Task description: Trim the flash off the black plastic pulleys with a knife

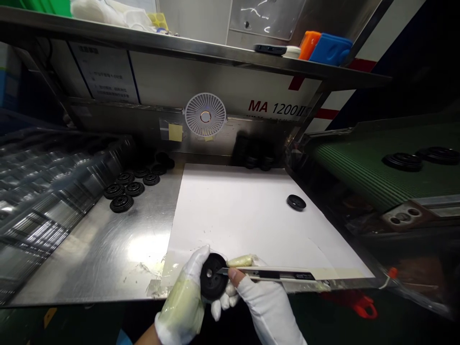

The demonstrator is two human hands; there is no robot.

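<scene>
My left hand (189,290), in a white glove with yellowish tape around it, grips a round black plastic wheel (212,282) by its edge, face turned toward me. In my gloved right hand (264,302) is a utility knife (273,274), its handle pointing right. The blade tip lies at the wheel's face, near the centre hole; whether it touches cannot be told. My right thumb is bare and presses on the knife near the blade. Both hands are at the front edge of a white sheet (233,211), where another black wheel (296,202) lies at the right.
Several black wheels (125,190) sit on the metal table at left, beside stacked clear trays (61,191). A small fan (205,115) hangs at the back under a shelf (179,45). On the right, a green conveyor belt (359,163) carries black wheels (402,161). Red-handled tool (359,304) below the edge.
</scene>
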